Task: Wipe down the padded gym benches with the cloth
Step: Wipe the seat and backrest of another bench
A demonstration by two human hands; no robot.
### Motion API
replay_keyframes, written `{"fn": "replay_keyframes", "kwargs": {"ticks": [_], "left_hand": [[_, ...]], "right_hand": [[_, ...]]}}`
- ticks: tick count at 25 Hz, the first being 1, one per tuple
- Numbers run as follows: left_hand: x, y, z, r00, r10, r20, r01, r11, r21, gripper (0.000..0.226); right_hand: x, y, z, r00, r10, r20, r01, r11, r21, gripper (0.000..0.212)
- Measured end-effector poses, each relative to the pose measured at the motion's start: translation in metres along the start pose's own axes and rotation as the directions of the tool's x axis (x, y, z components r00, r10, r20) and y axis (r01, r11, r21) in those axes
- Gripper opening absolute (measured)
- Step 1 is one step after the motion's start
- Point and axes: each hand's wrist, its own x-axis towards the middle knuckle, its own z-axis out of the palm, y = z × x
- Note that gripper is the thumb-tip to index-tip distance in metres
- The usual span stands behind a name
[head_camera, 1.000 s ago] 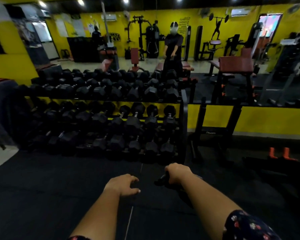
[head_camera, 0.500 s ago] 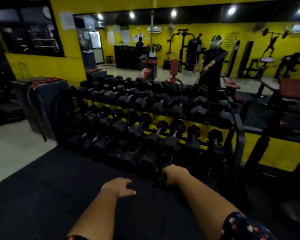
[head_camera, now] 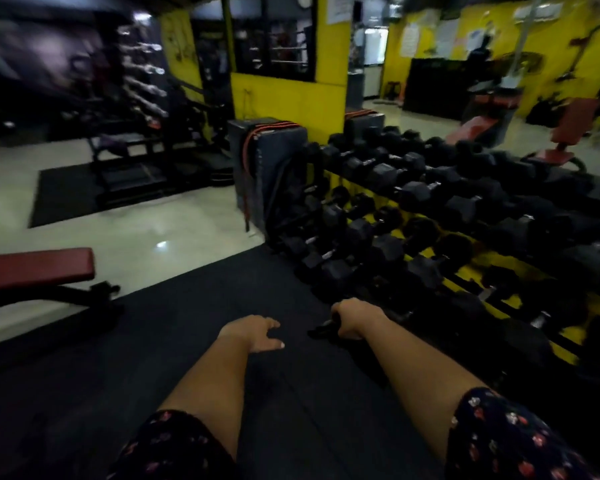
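view swung left; right hand (head_camera: 352,322) grips maybe a dark cloth (head_camera: 321,330), left hand (head_camera: 253,332) slack.

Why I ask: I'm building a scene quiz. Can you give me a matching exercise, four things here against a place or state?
Things:
1. red padded bench
2. black hexagonal dumbbells
3. left hand
4. right hand

Places or states:
a. grips a dark cloth
b. on the tiered rack, right side
c. open, holding nothing
d. far left edge of view

Pairs: 1-d, 2-b, 3-c, 4-a
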Motion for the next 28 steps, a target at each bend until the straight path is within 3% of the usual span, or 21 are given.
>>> {"fn": "replay_keyframes", "kwargs": {"ticks": [5, 12, 19, 24, 28], "left_hand": [[0.014, -0.079, -0.023, 0.959, -0.279, -0.040, 0.272, 0.954, -0.128, 0.070], [-0.025, -0.162, -0.028, 0.799, -0.599, -0.049, 0.539, 0.751, -0.382, 0.068], [-0.117, -0.226, 0.022, 0.592, -0.806, 0.016, 0.717, 0.517, -0.468, 0.067], [-0.187, -0.278, 0.063, 0.473, -0.879, 0.064, 0.761, 0.370, -0.533, 0.067], [-0.247, -0.339, 0.087, 0.404, -0.911, 0.084, 0.764, 0.285, -0.579, 0.067]], "right_hand": [[0.110, -0.058, -0.053, 0.972, -0.234, 0.015, 0.234, 0.967, -0.099, 0.032], [0.207, -0.167, -0.069, 0.859, -0.506, 0.078, 0.509, 0.827, -0.239, 0.036], [0.208, -0.324, -0.048, 0.578, -0.790, 0.204, 0.808, 0.521, -0.273, 0.028], [0.193, -0.432, -0.022, 0.413, -0.870, 0.270, 0.896, 0.336, -0.290, 0.028], [0.172, -0.531, 0.001, 0.333, -0.887, 0.321, 0.921, 0.232, -0.312, 0.038]]}}
